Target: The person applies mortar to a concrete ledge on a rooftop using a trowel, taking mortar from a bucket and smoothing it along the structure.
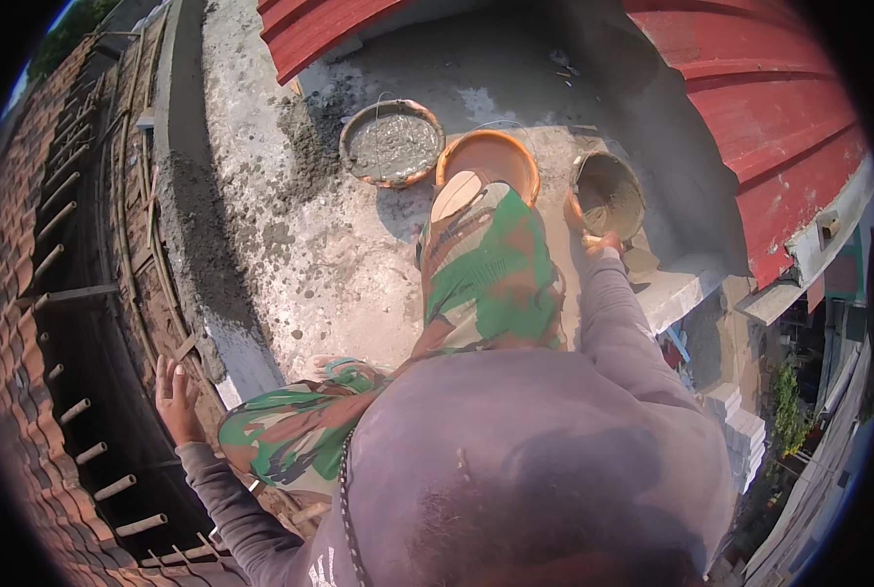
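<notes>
My left hand point(176, 399) is out at the left, fingers spread and holding nothing, beside a pale ledge point(228, 357). My right hand point(601, 245) is closed at the lower rim of a grimy bucket point(615, 196), which is tilted with a muddy inside. Left of it stands an orange bucket point(501, 152), partly hidden by my knee in camouflage trousers point(491, 254). Further left a bucket of wet grey mortar point(390, 145) with a wire handle sits on the rough, mortar-spattered concrete point(290, 274).
Red corrugated metal sheets point(750, 117) overhang at the top and right. A tiled roof point(26, 342) with protruding poles and a dark gap runs along the left. At the right the concrete edge point(682, 293) drops away to structures and plants point(789, 411) below.
</notes>
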### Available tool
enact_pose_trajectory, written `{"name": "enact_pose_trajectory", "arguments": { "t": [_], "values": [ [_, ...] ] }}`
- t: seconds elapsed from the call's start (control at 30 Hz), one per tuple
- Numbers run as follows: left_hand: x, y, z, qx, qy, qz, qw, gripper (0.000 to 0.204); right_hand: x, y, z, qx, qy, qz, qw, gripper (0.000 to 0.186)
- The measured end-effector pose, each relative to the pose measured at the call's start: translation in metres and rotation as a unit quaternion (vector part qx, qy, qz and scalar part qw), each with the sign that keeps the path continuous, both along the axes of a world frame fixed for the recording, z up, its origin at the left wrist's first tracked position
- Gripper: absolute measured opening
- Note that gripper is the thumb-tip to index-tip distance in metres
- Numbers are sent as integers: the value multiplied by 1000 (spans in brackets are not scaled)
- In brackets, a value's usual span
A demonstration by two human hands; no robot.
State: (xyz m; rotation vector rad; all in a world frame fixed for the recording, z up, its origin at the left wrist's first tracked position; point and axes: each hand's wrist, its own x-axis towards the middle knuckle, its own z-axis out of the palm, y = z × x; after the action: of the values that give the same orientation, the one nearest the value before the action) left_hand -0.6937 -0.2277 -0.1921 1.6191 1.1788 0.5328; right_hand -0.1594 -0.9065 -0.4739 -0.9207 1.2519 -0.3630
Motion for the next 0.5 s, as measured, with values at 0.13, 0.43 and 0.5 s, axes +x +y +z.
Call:
{"name": "enact_pose_trajectory", "arguments": {
  "t": [0.13,0.43,0.5],
  "values": [
    [-141,-63,-82,67,-88,127,986,47,-31,16,24,-95,143,57,984,46],
    [-246,-263,-293,50,242,346,905,49,48,163,176,-132,-184,528,818,30],
    [-227,-276,-291,63,280,363,886,50,83,223,212,15,-182,657,731,32]
  ]
}}
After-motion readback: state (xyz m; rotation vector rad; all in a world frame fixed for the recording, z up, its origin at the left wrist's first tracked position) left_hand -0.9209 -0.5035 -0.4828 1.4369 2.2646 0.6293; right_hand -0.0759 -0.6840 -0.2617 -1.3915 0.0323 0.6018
